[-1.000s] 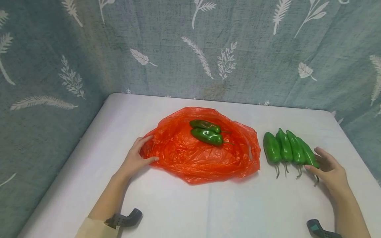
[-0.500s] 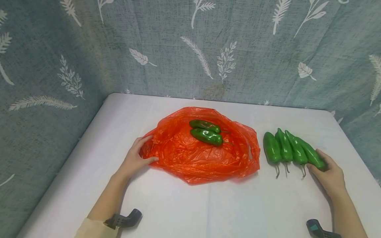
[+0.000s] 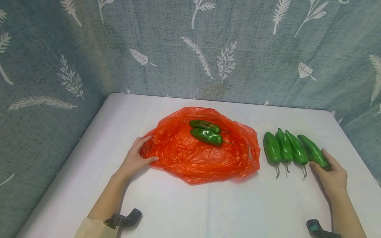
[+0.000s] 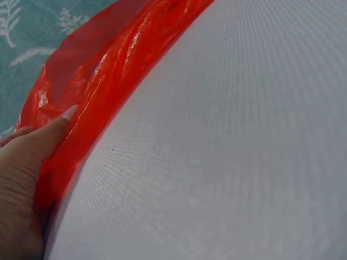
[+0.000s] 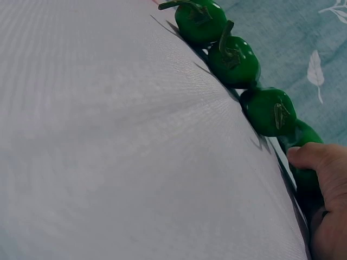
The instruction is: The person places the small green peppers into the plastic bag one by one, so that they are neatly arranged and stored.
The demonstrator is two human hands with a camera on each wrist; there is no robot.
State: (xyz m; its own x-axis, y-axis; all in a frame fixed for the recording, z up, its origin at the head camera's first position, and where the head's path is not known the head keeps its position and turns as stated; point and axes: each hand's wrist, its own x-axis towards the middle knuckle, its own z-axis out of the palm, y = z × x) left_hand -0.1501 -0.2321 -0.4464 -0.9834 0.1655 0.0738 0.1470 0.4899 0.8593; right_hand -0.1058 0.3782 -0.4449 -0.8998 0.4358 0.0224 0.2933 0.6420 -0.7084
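My right hand [image 3: 333, 177] grips a green chili pepper [image 3: 312, 150] by its lower end, thumb on one side and fingers on the other; its stem is hidden by the hand. In the right wrist view the thumb [image 5: 312, 156] lies across that pepper. Three more green peppers [image 3: 272, 148] lie in a row just left of it, stems toward me. My left hand [image 3: 135, 158] holds the left end of an open red plastic bag [image 3: 178, 168], thumb and fingers curved around its edge. Two green peppers [image 3: 206, 136] lie inside the bag.
A white table [image 3: 232, 211] carries the bag and peppers. Behind and to the left hangs a grey-green curtain [image 3: 166, 49] with white leaf prints. Dark wrist straps [image 3: 123, 219] are on both arms.
My right hand has closed on the rightmost pepper and shifted it right, with its near end swung rightward, leaving a gap from its neighbour. The left hand and bag stay put.
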